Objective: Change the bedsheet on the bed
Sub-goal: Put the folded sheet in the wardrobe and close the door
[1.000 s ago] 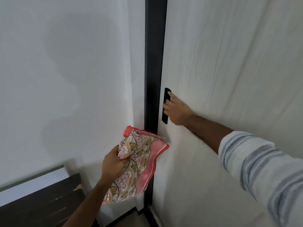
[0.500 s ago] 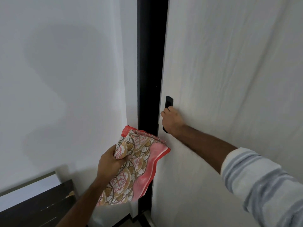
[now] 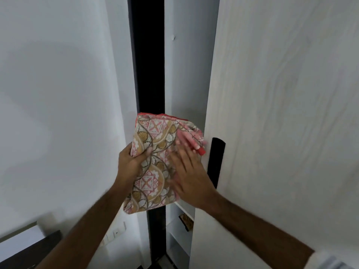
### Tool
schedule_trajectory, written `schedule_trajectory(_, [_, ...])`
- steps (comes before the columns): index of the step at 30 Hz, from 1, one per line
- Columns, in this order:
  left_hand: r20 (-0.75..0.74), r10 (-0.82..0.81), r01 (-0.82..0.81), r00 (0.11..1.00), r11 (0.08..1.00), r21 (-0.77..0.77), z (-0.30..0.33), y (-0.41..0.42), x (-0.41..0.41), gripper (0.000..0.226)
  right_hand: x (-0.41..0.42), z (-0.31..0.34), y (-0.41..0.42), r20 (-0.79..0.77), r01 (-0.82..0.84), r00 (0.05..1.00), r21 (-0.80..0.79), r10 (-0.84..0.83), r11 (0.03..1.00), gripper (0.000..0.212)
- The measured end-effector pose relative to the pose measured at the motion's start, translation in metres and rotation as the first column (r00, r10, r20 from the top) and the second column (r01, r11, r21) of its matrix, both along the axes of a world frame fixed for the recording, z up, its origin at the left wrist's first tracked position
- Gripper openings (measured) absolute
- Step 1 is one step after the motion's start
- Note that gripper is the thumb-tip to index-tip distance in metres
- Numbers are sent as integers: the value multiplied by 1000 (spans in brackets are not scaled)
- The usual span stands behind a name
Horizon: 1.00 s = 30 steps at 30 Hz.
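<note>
On the far left I see a plain white wall [image 3: 58, 113], and down at seven o'clock the dark edge of a bed frame [image 3: 29, 251] peeks in. My left hand [image 3: 130, 164] comes up from six o'clock. Its fingers and thumb are curled round the left edge of the folded bedsheet [image 3: 153, 162], pinching the cloth tight. The bedsheet has a pink, tan and white flower pattern with a red border. It stands tall, with its long side running from six o'clock up to twelve o'clock, and it sits right between my two hands, in front of a black strip [image 3: 149, 55] of the wardrobe frame. My right hand [image 3: 190, 179] comes in from four o'clock and lies flat on the right half of the cloth, fingers straight and spread, pointing to eleven o'clock. It looks a bit blurry, so I think it is moving. It grips nothing. Both hands touch the bedsheet, so neither one is nearer. Just past the right hand, at three o'clock, is the white wardrobe door [image 3: 281, 133] with its black handle [image 3: 216, 162]. The door stands partly open, and through the gap at five o'clock I see shelves [image 3: 180, 226] inside. I think the bedsheet must go in through that narrow gap, which lies toward three o'clock from my hands.
</note>
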<state>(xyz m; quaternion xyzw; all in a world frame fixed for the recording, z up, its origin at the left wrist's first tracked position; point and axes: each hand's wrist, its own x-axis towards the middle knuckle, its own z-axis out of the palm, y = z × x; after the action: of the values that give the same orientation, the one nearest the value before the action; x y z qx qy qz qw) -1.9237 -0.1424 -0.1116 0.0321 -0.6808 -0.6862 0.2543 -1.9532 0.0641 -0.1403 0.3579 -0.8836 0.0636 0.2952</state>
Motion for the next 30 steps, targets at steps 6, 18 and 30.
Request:
schedule_trajectory(6, [-89, -322, 329, 943, 940, 89, 43, 27, -45, 29, -12, 11, -15, 16, 155, 988, -170, -154, 973, 74])
schedule_trajectory(18, [25, -261, 223, 965, 768, -600, 62, 95, -274, 66, -156, 21, 51, 246, 655, 738, -35, -629, 755, 82])
schedule_trajectory(30, [171, -434, 174, 884, -33, -984, -81, 109, -300, 67, -221, -51, 86, 625, 718, 545, -4, -558, 696, 89])
